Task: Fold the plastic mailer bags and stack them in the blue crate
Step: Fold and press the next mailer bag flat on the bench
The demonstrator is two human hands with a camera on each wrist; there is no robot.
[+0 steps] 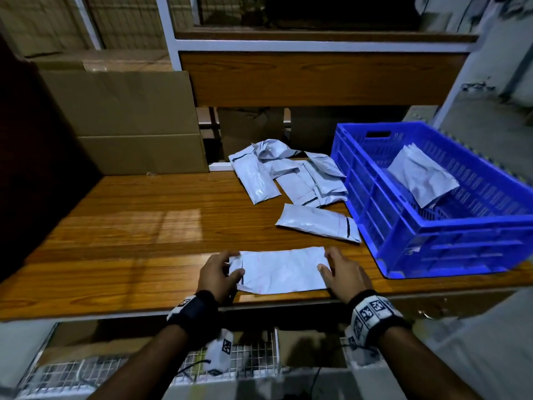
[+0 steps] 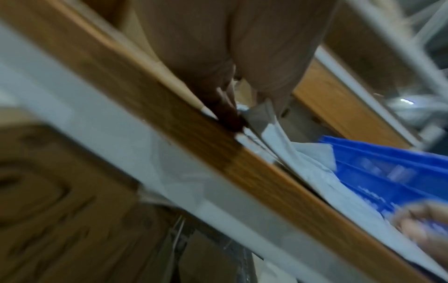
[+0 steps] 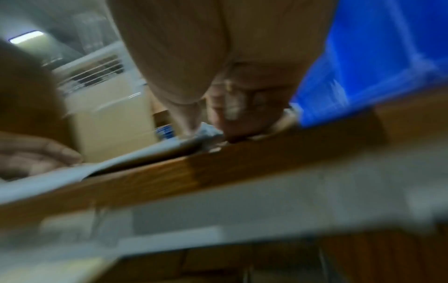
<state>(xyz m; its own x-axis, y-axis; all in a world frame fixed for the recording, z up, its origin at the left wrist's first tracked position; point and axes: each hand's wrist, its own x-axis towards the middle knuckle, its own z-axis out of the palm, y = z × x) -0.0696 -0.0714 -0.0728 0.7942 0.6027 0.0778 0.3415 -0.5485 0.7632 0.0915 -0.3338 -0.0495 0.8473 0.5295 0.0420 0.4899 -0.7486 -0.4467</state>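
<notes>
A pale grey mailer bag [image 1: 281, 269] lies flat along the front edge of the wooden table [image 1: 144, 226]. My left hand [image 1: 236, 264] pinches its left end, thumb on top. My right hand [image 1: 325, 259] pinches its right end. In the blurred left wrist view my fingertips [image 2: 227, 114] hold a raised flap of the bag [image 2: 274, 126]. In the right wrist view the bag's edge [image 3: 121, 162] lifts slightly off the table. The blue crate [image 1: 432, 223] stands at the right with a folded bag [image 1: 424, 177] inside.
A loose pile of mailer bags [image 1: 288, 174] lies at the back of the table, and a single bag [image 1: 317, 222] rests beside the crate. Cardboard boxes [image 1: 129, 119] stand at the back left. A wooden shelf board [image 1: 317, 79] hangs above the rear.
</notes>
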